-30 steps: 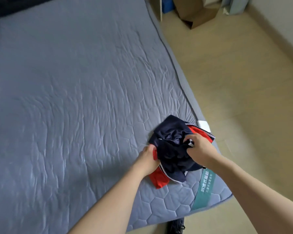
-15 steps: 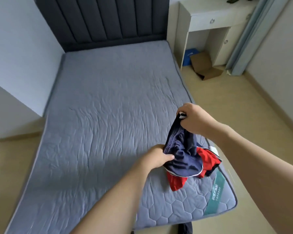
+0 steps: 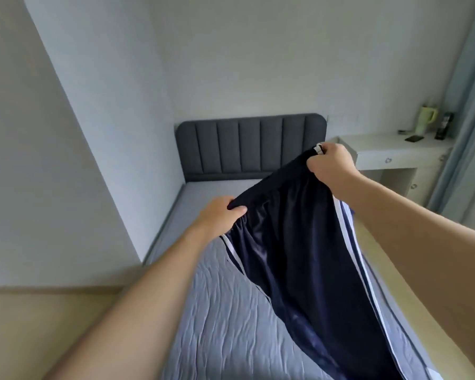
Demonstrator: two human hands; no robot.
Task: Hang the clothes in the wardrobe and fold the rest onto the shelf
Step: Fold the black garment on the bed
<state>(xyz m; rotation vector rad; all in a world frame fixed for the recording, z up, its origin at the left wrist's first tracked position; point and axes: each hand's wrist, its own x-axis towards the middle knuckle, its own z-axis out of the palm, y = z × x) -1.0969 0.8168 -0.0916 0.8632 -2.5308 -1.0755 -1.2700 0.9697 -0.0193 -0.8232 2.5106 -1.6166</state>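
Note:
Dark navy sports trousers [image 3: 299, 256] with white side stripes hang stretched out in the air above the bed. My left hand [image 3: 220, 215] grips one end of the waistband, thumb over the fabric. My right hand [image 3: 331, 163] grips the other end, higher and further right, with a white stripe end showing at its knuckles. The legs drop toward the lower right and run out of the frame. The red garment seen earlier is hidden behind the trousers or out of view.
A grey quilted mattress [image 3: 225, 319] with a dark padded headboard [image 3: 250, 146] lies below. A white desk [image 3: 390, 149] at the right carries a pale mug [image 3: 425, 119] and small dark items. A blue curtain [image 3: 466, 111] hangs at the right edge; walls close in on the left.
Both hands have lifted the navy trousers off the mattress and spread the waistband apart. The garment has unrolled and hangs full length. The view has tilted up toward the headboard.

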